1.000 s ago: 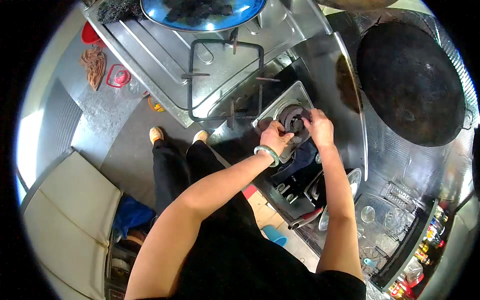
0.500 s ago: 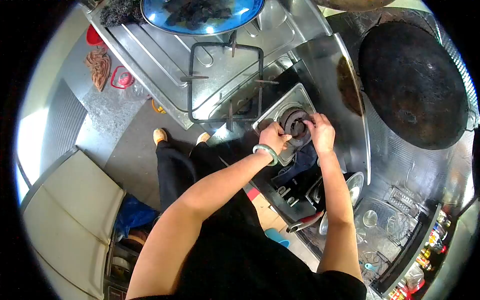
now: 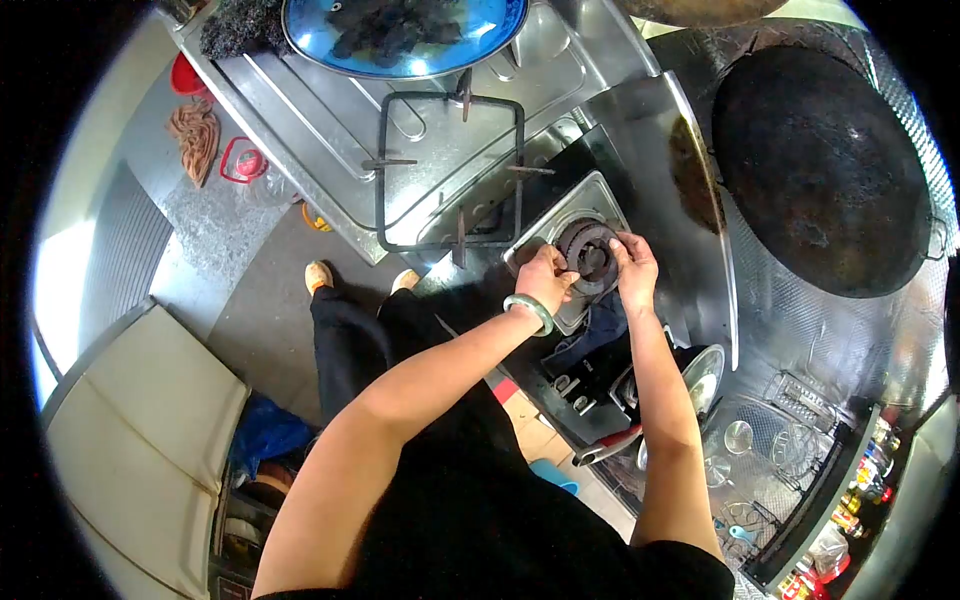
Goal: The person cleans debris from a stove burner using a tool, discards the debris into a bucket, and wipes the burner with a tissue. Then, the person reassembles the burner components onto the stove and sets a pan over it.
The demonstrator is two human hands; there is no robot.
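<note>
A dark, round gas burner ring (image 3: 574, 238) sits over the square steel drip tray (image 3: 605, 192) of the stove. My left hand (image 3: 547, 281) pinches the ring's near-left edge between thumb and fingers; a pale green bangle (image 3: 531, 312) circles that wrist. On the opposite edge, my right hand (image 3: 635, 274) grips the ring with thumb and fingertips. The ring appears slightly tilted, and its hollow middle shows between my hands. Dark cloth (image 3: 598, 330) lies bunched just below the tray, partly behind my right forearm.
A square pan support (image 3: 521, 130) rests to the left, across the steel counter. Beyond it stands a blue-rimmed lidded pan (image 3: 405, 68). A large black wok (image 3: 820, 170) lies at the right. Stove knobs (image 3: 570, 386) and a pan lid (image 3: 706, 375) are nearer me.
My right hand has shifted from the ring's middle to its outer right edge, and the ring's centre is more exposed. My left hand keeps nearly the same place.
</note>
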